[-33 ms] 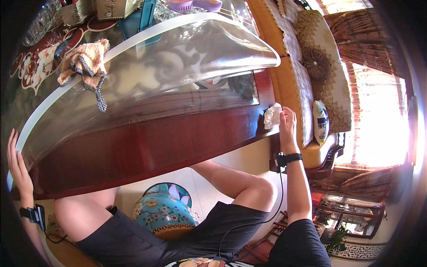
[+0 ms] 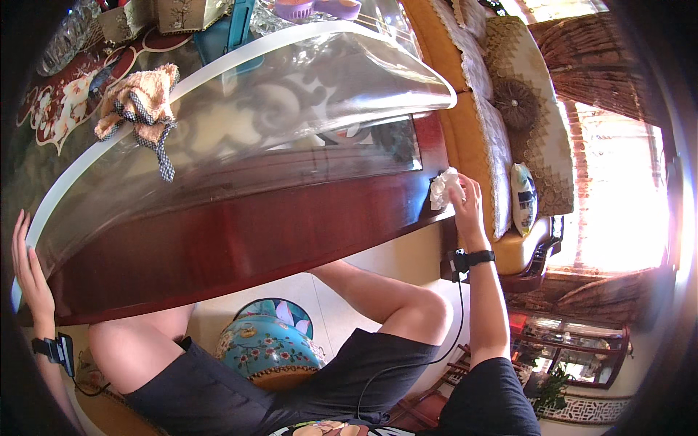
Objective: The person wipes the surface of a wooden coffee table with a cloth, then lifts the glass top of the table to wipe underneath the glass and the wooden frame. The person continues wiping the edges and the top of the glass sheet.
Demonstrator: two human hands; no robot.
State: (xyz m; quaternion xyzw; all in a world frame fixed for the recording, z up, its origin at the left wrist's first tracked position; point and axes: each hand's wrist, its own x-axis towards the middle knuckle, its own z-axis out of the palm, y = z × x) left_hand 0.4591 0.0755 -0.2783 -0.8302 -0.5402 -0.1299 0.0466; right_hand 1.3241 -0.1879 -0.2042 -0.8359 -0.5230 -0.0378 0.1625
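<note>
A crumpled white tissue [image 2: 443,190] is at the right end of the dark red wooden table [image 2: 240,229]. My right hand [image 2: 469,207] closes its fingers on the tissue's right side. At the far left, my left hand [image 2: 30,272] lies with fingers stretched out along the white-edged rim of a clear plastic table cover [image 2: 276,109]. The cover's front part is folded back, baring the wood and a glass panel [image 2: 363,149]. An orange cloth [image 2: 142,105] with checked trim rests on the folded cover, away from both hands.
Purple containers [image 2: 313,9], a blue object [image 2: 236,25] and patterned boxes [image 2: 189,14] stand at the table's back. A sofa [image 2: 472,116] borders its right end. Below the table is a turquoise flowered stool [image 2: 265,341], between my legs. A cable [image 2: 456,312] hangs from my right wristband.
My right hand's fingers have shifted slightly left, further over the tissue, which has moved a little with them. The left hand and the cover stay put.
</note>
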